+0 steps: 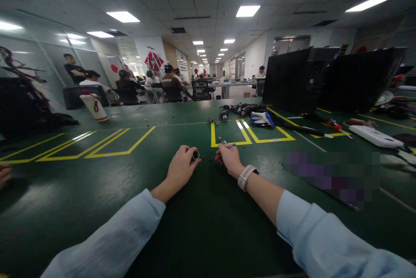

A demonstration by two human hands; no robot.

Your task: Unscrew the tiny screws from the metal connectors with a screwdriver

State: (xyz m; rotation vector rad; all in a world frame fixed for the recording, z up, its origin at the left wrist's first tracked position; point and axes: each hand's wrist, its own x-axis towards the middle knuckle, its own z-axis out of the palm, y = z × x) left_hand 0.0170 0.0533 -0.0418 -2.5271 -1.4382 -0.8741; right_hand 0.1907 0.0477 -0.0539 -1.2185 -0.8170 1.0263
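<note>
My left hand (pixel 181 164) is closed around a short, dark cylindrical part (pixel 195 155) whose round open end, rimmed in bright metal, faces me. A little to the right, my right hand (pixel 230 160) pinches a slim tool (pixel 222 141) that looks like a small screwdriver; a thin dark shaft points from the fingers towards the left hand. The fingers cover most of it. A tiny dark piece (pixel 203 156) shows between the two hands, and I cannot tell whether it is held or lying on the green table (pixel 201 217).
Beyond my hands lie a small metal part (pixel 212 120), a chuck-like part (pixel 224 115), a red and black power tool (pixel 250 108) and a blue-white glove (pixel 261 118). Black computer cases (pixel 289 79) stand at right, near a white device (pixel 375 136). A paper cup (pixel 94 107) stands left.
</note>
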